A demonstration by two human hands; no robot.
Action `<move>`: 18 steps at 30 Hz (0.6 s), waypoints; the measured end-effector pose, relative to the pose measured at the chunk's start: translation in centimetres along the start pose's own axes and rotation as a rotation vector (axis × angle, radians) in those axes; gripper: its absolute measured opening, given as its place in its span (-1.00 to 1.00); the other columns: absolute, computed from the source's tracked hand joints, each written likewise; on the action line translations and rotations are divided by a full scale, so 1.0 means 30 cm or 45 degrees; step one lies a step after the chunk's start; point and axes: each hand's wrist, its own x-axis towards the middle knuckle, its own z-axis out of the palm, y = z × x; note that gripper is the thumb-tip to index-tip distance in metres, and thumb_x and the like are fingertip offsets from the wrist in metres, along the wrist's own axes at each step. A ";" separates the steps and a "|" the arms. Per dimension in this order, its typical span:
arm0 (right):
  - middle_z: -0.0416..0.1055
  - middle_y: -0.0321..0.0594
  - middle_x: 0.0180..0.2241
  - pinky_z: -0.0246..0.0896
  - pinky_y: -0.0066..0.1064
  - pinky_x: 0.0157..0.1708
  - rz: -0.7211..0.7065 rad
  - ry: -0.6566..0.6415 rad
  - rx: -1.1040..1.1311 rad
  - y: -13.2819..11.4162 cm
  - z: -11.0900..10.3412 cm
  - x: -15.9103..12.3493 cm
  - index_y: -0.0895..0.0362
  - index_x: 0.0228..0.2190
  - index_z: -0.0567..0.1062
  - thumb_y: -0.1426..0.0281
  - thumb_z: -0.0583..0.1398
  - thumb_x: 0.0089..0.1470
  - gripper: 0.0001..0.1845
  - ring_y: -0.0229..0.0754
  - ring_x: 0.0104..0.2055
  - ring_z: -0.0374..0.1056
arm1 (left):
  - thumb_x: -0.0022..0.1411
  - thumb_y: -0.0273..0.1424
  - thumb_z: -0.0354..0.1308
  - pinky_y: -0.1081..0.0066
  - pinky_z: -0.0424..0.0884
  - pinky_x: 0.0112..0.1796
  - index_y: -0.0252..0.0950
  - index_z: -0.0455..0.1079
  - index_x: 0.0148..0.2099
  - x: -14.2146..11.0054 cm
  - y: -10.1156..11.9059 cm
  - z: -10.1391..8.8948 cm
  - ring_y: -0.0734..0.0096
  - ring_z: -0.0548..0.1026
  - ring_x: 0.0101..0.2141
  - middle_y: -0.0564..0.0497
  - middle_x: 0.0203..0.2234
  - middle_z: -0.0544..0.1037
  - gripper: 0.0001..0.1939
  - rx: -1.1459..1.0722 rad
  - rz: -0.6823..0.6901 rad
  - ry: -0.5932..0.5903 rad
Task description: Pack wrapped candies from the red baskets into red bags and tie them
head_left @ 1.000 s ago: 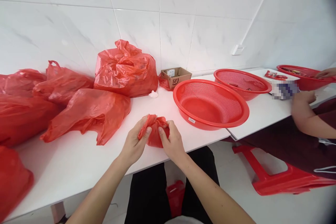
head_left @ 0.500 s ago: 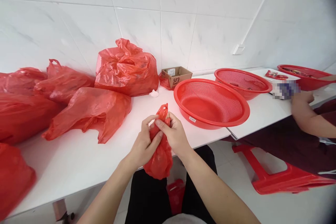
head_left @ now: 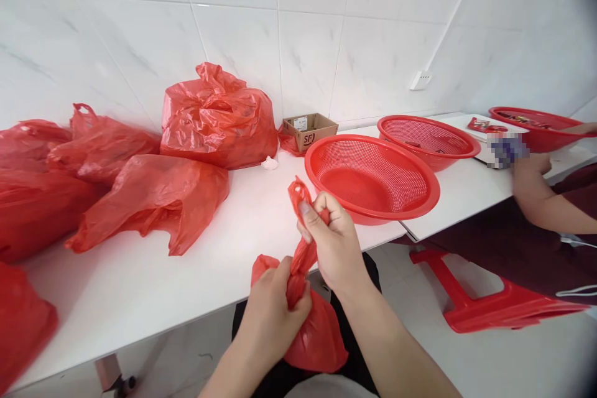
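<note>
Between my hands is a red plastic bag (head_left: 319, 339), its neck pulled long and twisted and its full lower part hanging above my lap. My right hand (head_left: 333, 233) grips the top of the bag near its handles. Lower down, my left hand (head_left: 275, 311) is wrapped round the bag's neck. What the bag contains is hidden by the plastic. Just beyond my right hand stands a large red perforated basket (head_left: 373, 183), with nothing visible inside it.
Several red plastic bags (head_left: 214, 121) fill the table's left side. A cardboard box (head_left: 310, 132) stands by the wall. A second red basket (head_left: 429, 140) holds a few small items. At right, a co-worker's arm (head_left: 553, 202) rests near a further basket (head_left: 536, 124). A red stool (head_left: 489, 298) is below.
The bag has come lower and closer to me. My left hand has moved down its neck while my right hand stays high, stretching the neck between them. The view has shifted slightly.
</note>
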 end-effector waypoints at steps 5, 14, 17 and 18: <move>0.22 -0.45 -0.64 0.04 -0.53 -0.57 0.175 -0.082 -0.104 0.005 -0.027 -0.063 0.09 -0.53 0.11 0.21 0.21 0.20 -0.57 -0.40 -0.60 0.08 | 0.27 -0.25 0.10 0.32 0.41 -0.19 -0.23 0.45 -0.16 -0.064 -0.026 0.063 0.27 0.46 -0.27 -0.05 -0.27 0.51 -0.79 -0.550 0.026 -0.022; 0.30 -0.40 -0.56 0.12 -0.49 -0.50 0.212 0.004 -0.241 0.013 -0.089 -0.123 0.08 -0.53 0.11 0.20 0.23 0.18 -0.56 -0.37 -0.55 0.18 | 0.25 -0.18 0.17 0.28 0.40 -0.05 -0.24 0.60 -0.25 -0.107 -0.059 0.031 0.17 0.50 -0.14 -0.11 -0.25 0.58 -0.73 -0.980 -0.111 0.102; 0.44 -0.30 -0.45 0.17 -0.46 -0.41 0.195 0.008 -0.299 0.028 -0.100 -0.138 0.09 -0.52 0.13 0.21 0.22 0.19 -0.58 -0.34 -0.44 0.27 | 0.30 -0.16 0.11 0.24 0.43 -0.04 -0.27 0.56 -0.25 -0.107 -0.087 0.056 0.20 0.54 -0.19 -0.08 -0.36 0.59 -0.69 -1.163 -0.183 0.144; 0.47 -0.27 -0.42 0.17 -0.46 -0.40 0.203 0.005 -0.284 0.032 -0.101 -0.141 0.09 -0.52 0.13 0.21 0.22 0.19 -0.58 -0.33 -0.43 0.28 | 0.32 -0.17 0.09 0.21 0.41 0.01 -0.26 0.54 -0.18 -0.104 -0.098 0.069 0.19 0.54 -0.14 -0.09 -0.28 0.60 -0.70 -1.165 -0.190 0.178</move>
